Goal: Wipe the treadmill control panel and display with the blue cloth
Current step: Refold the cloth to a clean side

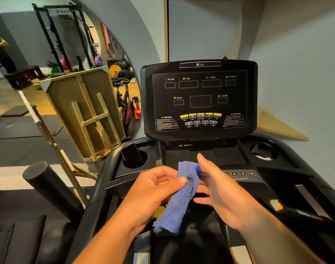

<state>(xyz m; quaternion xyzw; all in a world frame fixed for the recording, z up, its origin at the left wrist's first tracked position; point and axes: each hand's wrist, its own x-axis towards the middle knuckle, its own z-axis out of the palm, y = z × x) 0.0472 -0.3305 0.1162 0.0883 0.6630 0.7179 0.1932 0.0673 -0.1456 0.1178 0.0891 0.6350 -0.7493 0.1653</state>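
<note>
Left hand [153, 189] grips the blue cloth [179, 197], thumb pressed on its upper part against the curled fingers, so the cloth hangs folded in a strip from the grip down toward the lower edge of the console. Right hand [221, 191] stands just beside it with fingers extended and loose, palm against the cloth's right edge, clasping nothing. The cloth is held in the air well below the dark display [200, 101], apart from the control panel [239, 173].
</note>
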